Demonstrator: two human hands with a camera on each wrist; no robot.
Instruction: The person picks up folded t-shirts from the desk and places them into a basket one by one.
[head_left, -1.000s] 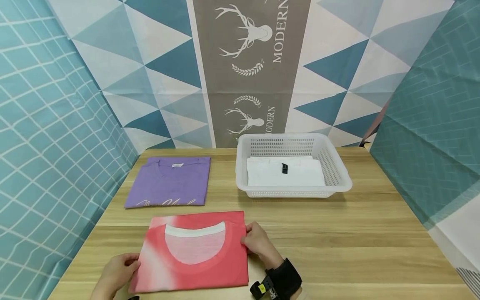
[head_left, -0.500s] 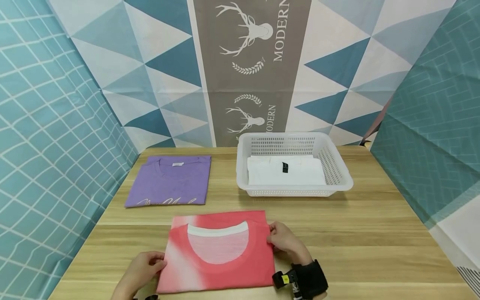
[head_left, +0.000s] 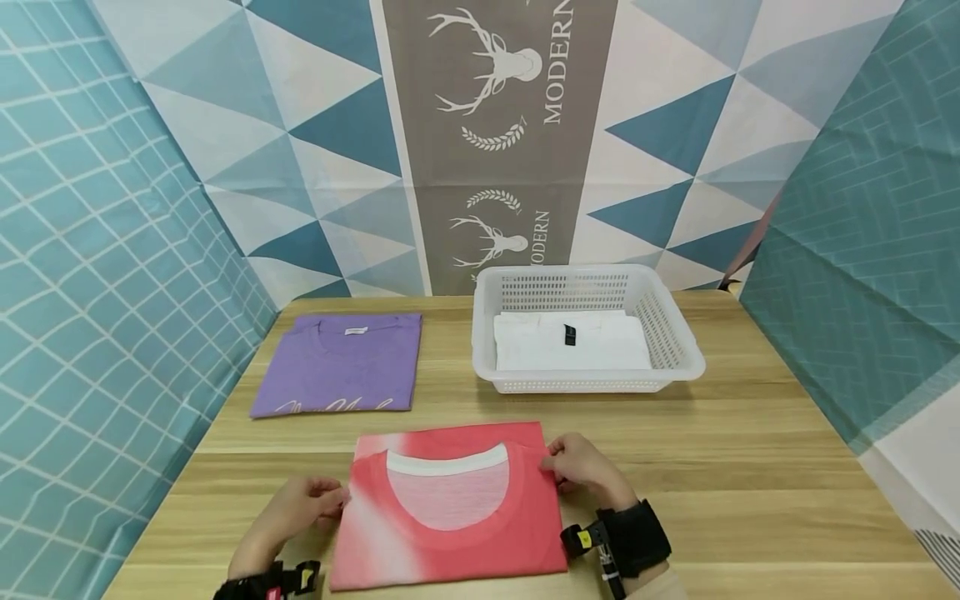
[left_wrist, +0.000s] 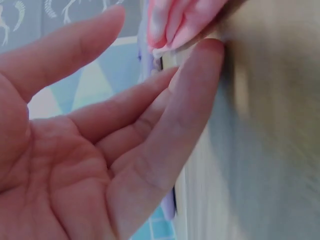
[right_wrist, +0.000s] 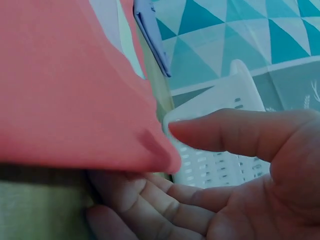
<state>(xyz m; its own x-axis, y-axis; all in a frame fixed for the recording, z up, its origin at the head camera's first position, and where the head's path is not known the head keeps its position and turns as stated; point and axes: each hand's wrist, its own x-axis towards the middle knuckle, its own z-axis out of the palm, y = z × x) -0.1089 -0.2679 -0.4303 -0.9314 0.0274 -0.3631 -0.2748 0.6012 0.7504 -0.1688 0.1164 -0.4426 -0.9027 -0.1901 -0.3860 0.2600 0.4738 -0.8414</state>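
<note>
A folded red and pale pink T-shirt point(head_left: 450, 542) with a white neckband lies at the front of the table. By its left edge is my left hand point(head_left: 303, 508). In the left wrist view the left thumb stands well apart from the fingers point(left_wrist: 170, 125), whose tips are close to the pink cloth point(left_wrist: 195, 22). At the shirt's upper right edge is my right hand point(head_left: 588, 471). The right wrist view has its fingers point(right_wrist: 155, 205) beneath the red cloth point(right_wrist: 80, 115) and its thumb above, with a gap between them; contact of the thumb is unclear.
A folded purple T-shirt point(head_left: 337, 367) lies at the back left. Behind, right of centre, a white perforated basket point(head_left: 592, 382) holds a folded white garment point(head_left: 540, 346) with a black label. Patterned cloth hangs around the wooden table point(head_left: 712, 475).
The red T-shirt has moved right along the table, with both hands moving alongside it. The left hand has shifted slightly up along the left edge. Purple shirt and basket stay put.
</note>
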